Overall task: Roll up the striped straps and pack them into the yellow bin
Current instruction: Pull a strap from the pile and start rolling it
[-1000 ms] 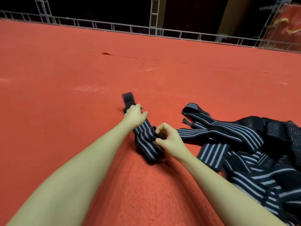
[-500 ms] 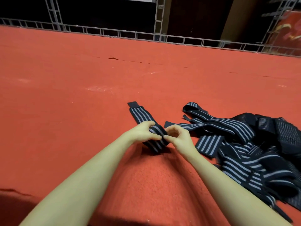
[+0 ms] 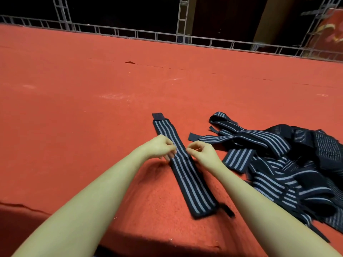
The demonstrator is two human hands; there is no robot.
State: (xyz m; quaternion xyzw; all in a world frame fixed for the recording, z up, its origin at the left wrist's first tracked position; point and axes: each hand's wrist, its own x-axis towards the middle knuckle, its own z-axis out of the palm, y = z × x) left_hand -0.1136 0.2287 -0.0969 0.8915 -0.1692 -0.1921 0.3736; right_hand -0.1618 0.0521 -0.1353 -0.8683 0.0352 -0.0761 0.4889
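Your left hand [image 3: 161, 147] and right hand [image 3: 202, 153] pinch opposite edges of the flat navy elastic strap with pale grey stripes [image 3: 182, 167], fingers curled narrow. Half a second ago it was bunched between them; now it lies stretched out on the red carpet [image 3: 92, 112], ready for rolling. The tangled heap of striped straps [image 3: 289, 164] waits just right of your right fingers; no yellow bin shows.

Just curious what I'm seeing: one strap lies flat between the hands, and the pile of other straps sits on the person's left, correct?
Not quite. The head view shows the pile on the person's right, beside the right hand. The strap does lie flat between the hands.
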